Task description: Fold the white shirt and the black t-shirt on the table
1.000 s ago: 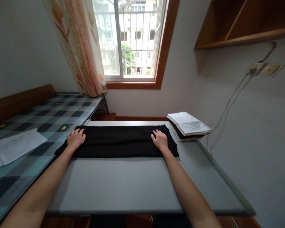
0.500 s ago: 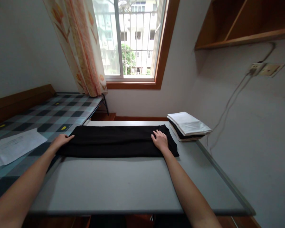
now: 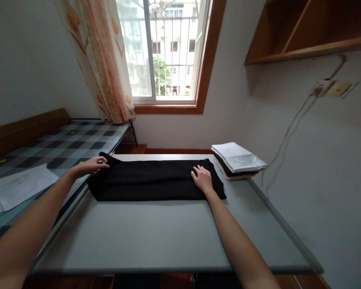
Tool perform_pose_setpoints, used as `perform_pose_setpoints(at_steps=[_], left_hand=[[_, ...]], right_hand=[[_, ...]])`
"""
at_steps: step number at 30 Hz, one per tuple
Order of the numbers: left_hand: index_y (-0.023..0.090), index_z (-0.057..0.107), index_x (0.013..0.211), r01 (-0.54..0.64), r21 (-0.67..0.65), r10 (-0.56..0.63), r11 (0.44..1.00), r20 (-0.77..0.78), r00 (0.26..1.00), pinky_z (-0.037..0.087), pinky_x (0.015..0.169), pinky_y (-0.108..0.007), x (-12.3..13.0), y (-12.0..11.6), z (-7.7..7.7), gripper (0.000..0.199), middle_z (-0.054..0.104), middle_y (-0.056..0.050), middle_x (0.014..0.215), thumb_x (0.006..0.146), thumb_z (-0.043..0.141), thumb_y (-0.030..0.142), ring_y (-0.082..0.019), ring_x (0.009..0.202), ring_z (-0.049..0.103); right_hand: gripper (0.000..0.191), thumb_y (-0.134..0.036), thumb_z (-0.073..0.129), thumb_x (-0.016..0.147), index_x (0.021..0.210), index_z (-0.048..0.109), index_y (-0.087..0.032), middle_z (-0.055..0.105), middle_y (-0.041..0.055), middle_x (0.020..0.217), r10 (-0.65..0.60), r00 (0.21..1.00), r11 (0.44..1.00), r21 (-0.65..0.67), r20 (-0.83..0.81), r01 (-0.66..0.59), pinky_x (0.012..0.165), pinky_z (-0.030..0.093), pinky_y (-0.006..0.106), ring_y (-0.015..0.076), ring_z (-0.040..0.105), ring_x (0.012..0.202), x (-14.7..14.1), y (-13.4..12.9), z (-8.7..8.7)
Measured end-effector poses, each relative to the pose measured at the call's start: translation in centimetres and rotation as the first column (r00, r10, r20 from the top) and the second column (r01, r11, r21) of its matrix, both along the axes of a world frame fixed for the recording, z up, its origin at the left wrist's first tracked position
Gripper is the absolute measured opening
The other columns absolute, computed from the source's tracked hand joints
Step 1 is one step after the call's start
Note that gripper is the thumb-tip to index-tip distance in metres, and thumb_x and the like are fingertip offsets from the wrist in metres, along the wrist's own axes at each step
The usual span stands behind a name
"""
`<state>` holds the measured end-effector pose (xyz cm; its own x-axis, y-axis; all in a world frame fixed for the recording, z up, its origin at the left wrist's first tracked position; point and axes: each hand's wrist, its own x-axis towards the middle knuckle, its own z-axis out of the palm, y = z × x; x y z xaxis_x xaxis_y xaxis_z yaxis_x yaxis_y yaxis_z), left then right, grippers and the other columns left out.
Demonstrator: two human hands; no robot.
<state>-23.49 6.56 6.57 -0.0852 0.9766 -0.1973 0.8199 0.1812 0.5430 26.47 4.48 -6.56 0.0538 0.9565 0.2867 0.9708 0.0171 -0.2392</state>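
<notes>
A long strip of folded black cloth (image 3: 150,180) lies across the white table (image 3: 156,237); I cannot make out what kind of garment it is. My left hand (image 3: 98,163) pinches the cloth's left end and holds it raised, folding over toward the middle. My right hand (image 3: 202,177) rests flat on the cloth near its right end, fingers spread. To the right of that hand, at the table's back right, sits a stack of folded cloths, with a white cloth (image 3: 239,156) on top and a black one under it.
Against the table's left side stands a bed with a checked mattress (image 3: 87,136); papers (image 3: 24,184) lie on it. A curtain (image 3: 104,64) hangs by the barred window. On the right wall are a wooden shelf (image 3: 307,48) and a socket (image 3: 321,86) with a cable.
My left hand has moved right and slightly up, lifting the cloth's left end from the table edge toward the middle. The right hand stays in place on the cloth.
</notes>
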Motion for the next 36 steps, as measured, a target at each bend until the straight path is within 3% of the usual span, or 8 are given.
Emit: perform_pose_setpoints(at_steps=[2,5,10,14,20,27,36], left_hand=[[0.021,0.050,0.086,0.100,-0.020,-0.096,0.995,0.143,0.985,0.038,0.046,-0.019,2.8,0.5,-0.4,0.047,0.051,0.006,0.065,0.060,0.071,0.053,-0.010,0.050,0.049],[0.022,0.045,0.087,0.209,-0.023,-0.202,0.978,0.171,0.964,0.038,0.043,-0.022,7.5,0.9,-2.4,0.039,0.049,0.007,0.062,0.065,0.066,0.047,-0.010,0.043,0.048],[0.022,0.049,0.083,0.250,-0.037,-0.252,0.968,-0.155,0.955,0.040,0.049,-0.023,12.7,0.3,-6.5,0.022,0.059,0.003,0.066,0.069,0.064,0.030,-0.014,0.052,0.059],[0.023,0.053,0.081,0.233,0.067,-0.197,0.970,-0.338,0.920,0.039,0.056,-0.024,13.2,0.3,-7.7,0.019,0.065,0.000,0.075,0.070,0.065,0.033,-0.019,0.071,0.065],[0.023,0.052,0.086,0.230,0.148,-0.193,0.962,-0.225,0.955,0.038,0.056,-0.024,13.2,0.6,-7.6,0.016,0.064,0.003,0.069,0.075,0.059,0.033,-0.016,0.062,0.063],[0.024,0.054,0.084,0.247,0.079,-0.211,0.966,-0.315,0.925,0.037,0.059,-0.026,14.6,0.3,-7.9,0.017,0.067,-0.001,0.078,0.073,0.063,0.034,-0.021,0.077,0.065],[0.024,0.053,0.085,0.291,0.099,-0.258,0.952,-0.259,0.931,0.038,0.057,-0.025,14.0,0.4,-8.2,0.016,0.064,0.002,0.073,0.073,0.061,0.031,-0.018,0.070,0.062]], right_hand=[[0.044,-0.038,0.044,0.095,0.129,0.061,-0.017,0.053,0.0133,0.140,0.003,1.000,1.000,0.001,0.003,-0.003,0.107,0.030,0.038,0.0252,0.045,0.132,0.0,0.0,0.0],[0.044,-0.038,0.044,0.095,0.129,0.061,-0.016,0.053,0.0134,0.140,0.006,1.000,1.000,0.003,0.001,-0.006,0.107,0.030,0.038,0.0252,0.045,0.132,0.0,-0.1,0.1],[0.044,-0.038,0.044,0.095,0.129,0.061,-0.016,0.053,0.0130,0.140,0.012,1.000,1.000,0.004,0.002,-0.012,0.107,0.030,0.037,0.0245,0.045,0.131,0.1,-0.2,0.3],[0.044,-0.039,0.044,0.095,0.128,0.061,-0.017,0.053,0.0127,0.140,0.016,1.000,1.000,0.006,0.000,-0.016,0.107,0.030,0.038,0.0244,0.046,0.131,0.1,-0.1,0.1],[0.043,-0.038,0.044,0.094,0.128,0.062,-0.016,0.053,0.0133,0.140,0.018,1.000,1.000,0.013,-0.005,-0.018,0.107,0.030,0.037,0.0247,0.046,0.130,0.0,-0.1,0.0],[0.043,-0.038,0.044,0.094,0.127,0.062,-0.017,0.054,0.0126,0.139,0.013,1.000,1.000,0.013,0.004,-0.013,0.106,0.031,0.037,0.0242,0.047,0.130,0.0,-0.1,0.1],[0.043,-0.039,0.045,0.094,0.128,0.062,-0.017,0.054,0.0127,0.139,0.015,1.000,1.000,0.019,0.002,-0.015,0.107,0.031,0.038,0.0248,0.047,0.130,0.1,-0.1,0.0]])
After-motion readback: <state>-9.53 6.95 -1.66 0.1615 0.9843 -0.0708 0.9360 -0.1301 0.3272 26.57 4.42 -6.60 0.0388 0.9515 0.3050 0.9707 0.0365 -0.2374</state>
